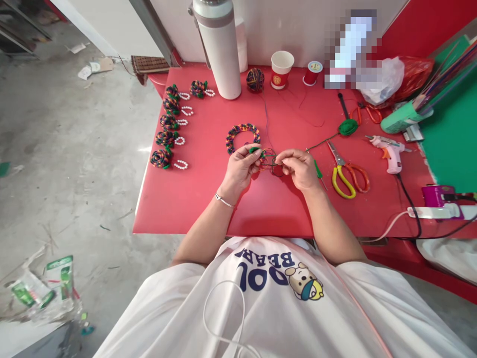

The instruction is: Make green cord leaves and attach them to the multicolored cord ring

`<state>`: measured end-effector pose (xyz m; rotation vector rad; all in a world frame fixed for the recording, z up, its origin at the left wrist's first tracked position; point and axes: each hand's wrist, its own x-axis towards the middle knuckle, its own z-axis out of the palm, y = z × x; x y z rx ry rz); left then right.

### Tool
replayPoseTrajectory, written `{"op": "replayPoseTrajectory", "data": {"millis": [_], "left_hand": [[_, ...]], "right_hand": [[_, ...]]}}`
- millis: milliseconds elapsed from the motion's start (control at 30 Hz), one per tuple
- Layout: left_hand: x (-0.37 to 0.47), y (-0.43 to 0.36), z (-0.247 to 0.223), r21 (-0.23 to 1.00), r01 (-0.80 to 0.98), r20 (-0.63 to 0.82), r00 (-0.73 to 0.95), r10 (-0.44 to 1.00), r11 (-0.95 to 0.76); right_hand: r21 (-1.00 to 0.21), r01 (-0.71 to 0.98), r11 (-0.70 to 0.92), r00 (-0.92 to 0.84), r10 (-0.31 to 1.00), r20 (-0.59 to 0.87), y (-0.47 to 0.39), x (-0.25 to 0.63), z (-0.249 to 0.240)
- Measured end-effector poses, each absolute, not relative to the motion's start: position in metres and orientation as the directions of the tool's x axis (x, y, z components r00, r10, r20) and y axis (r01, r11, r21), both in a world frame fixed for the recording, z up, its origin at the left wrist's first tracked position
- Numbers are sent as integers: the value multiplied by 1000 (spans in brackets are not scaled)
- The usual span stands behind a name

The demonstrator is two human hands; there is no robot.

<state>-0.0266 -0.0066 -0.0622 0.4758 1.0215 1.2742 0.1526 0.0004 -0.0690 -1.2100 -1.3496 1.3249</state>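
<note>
My left hand (242, 166) pinches a small green crocheted piece (255, 149) between thumb and fingers. Beside it curves a multicoloured crocheted strip (242, 130); whether the two are joined is hidden by the fingers. Loose yarn strands (271, 158) loop between my hands. My right hand (298, 168) is closed, thumb against fingers, on these strands. Dark green yarn runs from near that hand to a green yarn ball (348, 127). Just right of the hand lies a thin green-handled tool (318, 170), partly covered, its kind unclear.
Several crocheted flowers with bead loops (162, 158) line the table's left side. At the back stand a white thermos (219, 54), variegated yarn ball (255, 79), paper cup (281, 69) and thread spool (313, 73). Scissors (345, 174), a pink glue gun (390, 153) and power strip (432, 213) lie right.
</note>
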Motion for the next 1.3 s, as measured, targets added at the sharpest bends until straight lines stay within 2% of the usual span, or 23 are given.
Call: {"op": "replayPoseTrajectory", "data": {"millis": [33, 100, 167, 200, 267, 333, 433, 600, 700, 800, 967, 1167, 1300], "left_hand": [[-26, -7, -62, 792, -550, -356, -64, 932, 265], [-25, -7, -63, 802, -547, -342, -90, 935, 241], [-24, -8, -65, 806, -546, -317, -73, 946, 228], [-22, -9, -67, 808, -542, -306, -51, 951, 231], [-19, -11, -71, 816, -518, -294, 7, 956, 254], [-16, -13, -75, 825, -487, -293, 63, 954, 286], [-14, -15, -79, 830, -463, -295, 105, 950, 310], [-15, -15, -80, 825, -469, -310, 91, 946, 315], [-16, -14, -79, 819, -485, -313, 73, 947, 308], [-16, -13, -80, 807, -508, -316, 61, 947, 302], [-16, -11, -80, 778, -562, -314, 41, 949, 282], [-17, -10, -76, 756, -599, -304, 32, 952, 262], [-19, -12, -73, 769, -567, -317, 59, 946, 293]], "right_hand": [[-985, 161, 61, -158, 987, 35, -1, 153, -69], [-882, 390, 264, -148, 964, 223, -4, 151, -71], [-761, 540, 360, -119, 928, 354, -6, 148, -72], [-751, 555, 359, -96, 924, 371, -6, 146, -73], [-831, 468, 302, -34, 945, 324, -5, 142, -76], [-929, 300, 216, 40, 970, 239, -2, 140, -78], [-989, 102, 108, 125, 985, 121, 5, 143, -83], [-994, -112, 17, 126, 992, 3, 15, 157, -90], [-948, -317, -26, 131, 989, -71, 20, 165, -90], [-889, -453, -68, 136, 980, -144, 24, 171, -87], [-824, -544, -157, 52, 974, -220, 24, 171, -77], [-847, -438, -301, -124, 954, -274, 10, 155, -66], [-868, -404, -289, -118, 957, -263, 8, 152, -64]]}}
